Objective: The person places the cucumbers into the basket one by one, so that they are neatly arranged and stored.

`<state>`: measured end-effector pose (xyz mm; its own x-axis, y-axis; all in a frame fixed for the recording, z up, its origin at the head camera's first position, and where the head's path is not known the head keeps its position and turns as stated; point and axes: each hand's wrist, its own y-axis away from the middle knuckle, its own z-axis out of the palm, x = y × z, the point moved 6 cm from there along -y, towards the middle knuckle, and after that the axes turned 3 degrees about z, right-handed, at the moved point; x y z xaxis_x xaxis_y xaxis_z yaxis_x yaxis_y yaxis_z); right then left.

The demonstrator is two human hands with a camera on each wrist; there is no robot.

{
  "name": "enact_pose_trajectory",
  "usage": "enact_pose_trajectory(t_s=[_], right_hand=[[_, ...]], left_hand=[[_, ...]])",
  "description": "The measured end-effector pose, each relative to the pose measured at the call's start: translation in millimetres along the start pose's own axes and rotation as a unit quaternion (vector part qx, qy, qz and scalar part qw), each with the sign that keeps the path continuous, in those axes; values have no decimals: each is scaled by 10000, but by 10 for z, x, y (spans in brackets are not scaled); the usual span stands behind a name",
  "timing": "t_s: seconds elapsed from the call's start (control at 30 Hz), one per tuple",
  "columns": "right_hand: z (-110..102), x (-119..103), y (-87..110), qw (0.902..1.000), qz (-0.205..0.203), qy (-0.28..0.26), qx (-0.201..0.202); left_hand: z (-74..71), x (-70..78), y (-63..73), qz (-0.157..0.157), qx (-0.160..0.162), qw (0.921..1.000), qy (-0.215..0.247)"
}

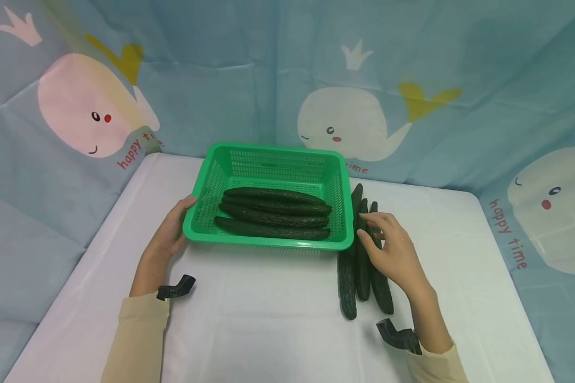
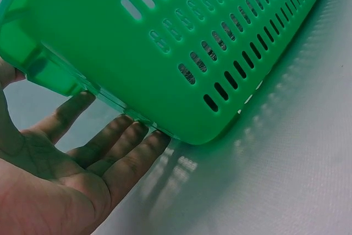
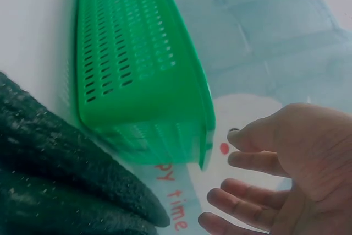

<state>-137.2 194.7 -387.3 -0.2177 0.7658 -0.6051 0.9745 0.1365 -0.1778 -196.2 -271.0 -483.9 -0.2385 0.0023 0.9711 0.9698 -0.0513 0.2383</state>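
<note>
A green plastic basket (image 1: 268,246) with slotted walls stands on the white table, and several dark green cucumbers (image 1: 273,230) lie side by side in it. My left hand (image 1: 170,226) is at the basket's left end; in the left wrist view its extended fingertips (image 2: 157,138) touch the end wall below the rim. Three more cucumbers (image 1: 347,282) lie lengthwise on the table by the basket's right end. Over these hovers my right hand (image 1: 393,250), fingers loosely bent and nothing held. The right wrist view shows gaps between its fingers (image 3: 242,205) and the basket wall (image 3: 137,97).
A blue curtain (image 1: 211,96) printed with whales hangs behind the table and along its sides. White cloth (image 1: 268,330) covers the tabletop. A black wrist mount (image 1: 177,287) sits on the left wrist, another mount (image 1: 397,338) on the right.
</note>
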Motion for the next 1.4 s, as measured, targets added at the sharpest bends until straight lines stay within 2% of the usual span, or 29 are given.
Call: enact_pose_trajectory(t_s=[0.53,0.9,1.4], right_hand=[[-27,242,82,9994,265,208,-30],[11,452,118,9956,795,342,-363],[85,631,114,9861,1360,575,-765]], left_hand=[[7,3,-4,-16,18,10000,-7],[-1,2,4,38,-3,10000,-73],[-7,-41,-7,-94,45,9999,-74]])
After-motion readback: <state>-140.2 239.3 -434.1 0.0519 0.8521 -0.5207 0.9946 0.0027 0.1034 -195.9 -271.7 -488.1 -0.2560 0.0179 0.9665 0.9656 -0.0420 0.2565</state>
